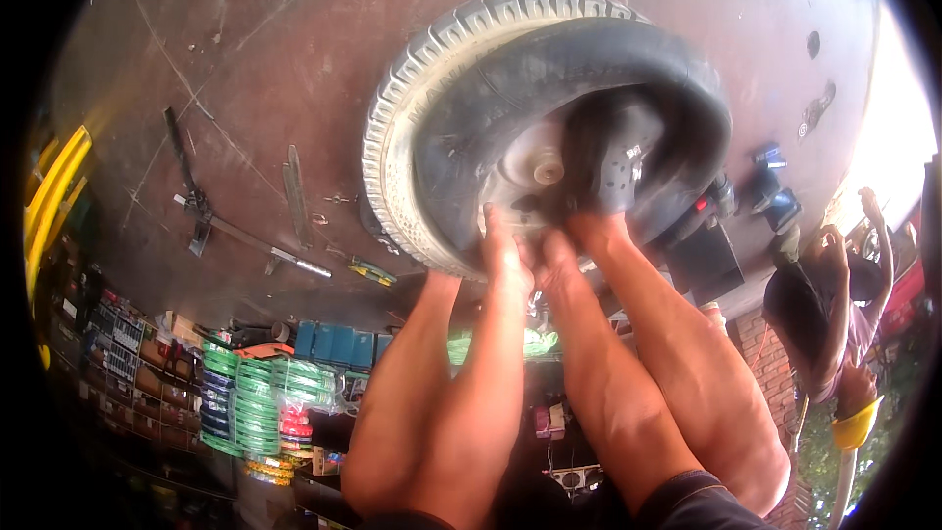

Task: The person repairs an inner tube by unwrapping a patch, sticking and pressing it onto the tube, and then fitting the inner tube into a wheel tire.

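Note:
A wheel with a dusty knobbly tyre (388, 128) lies on its side on the floor before me. Over it sits a smooth black inner tube (451, 132), circling the pale metal hub (547, 167). At the near edge, my left hand (507, 253) is closed on the tube, its thumb lying along the inner side. Close beside it, the fingers of my right hand (559, 253) are curled near the rim; whatever they hold is hidden. My right foot, in a black sandal (618, 162), is inside the tube on the wheel.
Left of the wheel lie a long metal tool (211, 221), a flat metal strip (294, 194) and pliers (371, 271). To the right are a black box (706, 265) and a dark power tool (721, 198). Another person (829, 304) is at far right. Green-wrapped coils (257, 402) stand behind me.

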The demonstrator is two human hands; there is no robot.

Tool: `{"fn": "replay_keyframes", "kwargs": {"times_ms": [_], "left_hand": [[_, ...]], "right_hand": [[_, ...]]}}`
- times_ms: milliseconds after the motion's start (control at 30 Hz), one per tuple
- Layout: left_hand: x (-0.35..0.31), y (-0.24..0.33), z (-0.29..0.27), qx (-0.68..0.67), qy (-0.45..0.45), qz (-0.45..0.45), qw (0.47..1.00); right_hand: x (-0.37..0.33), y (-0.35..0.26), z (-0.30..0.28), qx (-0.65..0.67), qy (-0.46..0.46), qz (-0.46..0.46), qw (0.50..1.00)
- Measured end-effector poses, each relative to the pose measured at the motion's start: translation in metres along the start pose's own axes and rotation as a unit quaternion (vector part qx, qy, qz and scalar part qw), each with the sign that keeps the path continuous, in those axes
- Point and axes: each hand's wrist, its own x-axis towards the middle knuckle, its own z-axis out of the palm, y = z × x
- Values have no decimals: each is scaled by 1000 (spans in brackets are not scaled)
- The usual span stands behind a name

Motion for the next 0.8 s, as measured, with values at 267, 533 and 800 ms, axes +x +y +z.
{"fn": "replay_keyframes", "kwargs": {"times_ms": [267, 533, 800], "left_hand": [[5, 13, 6, 39, 21, -30, 999], [16, 10, 37, -40, -20, -6, 999], [15, 11, 17, -93, -145, 9, 985]], "right_hand": [[25, -6, 0, -22, -32, 70, 997], [18, -42, 22, -16, 56, -23, 998], [13, -38, 24, -28, 70, -1, 997]]}}
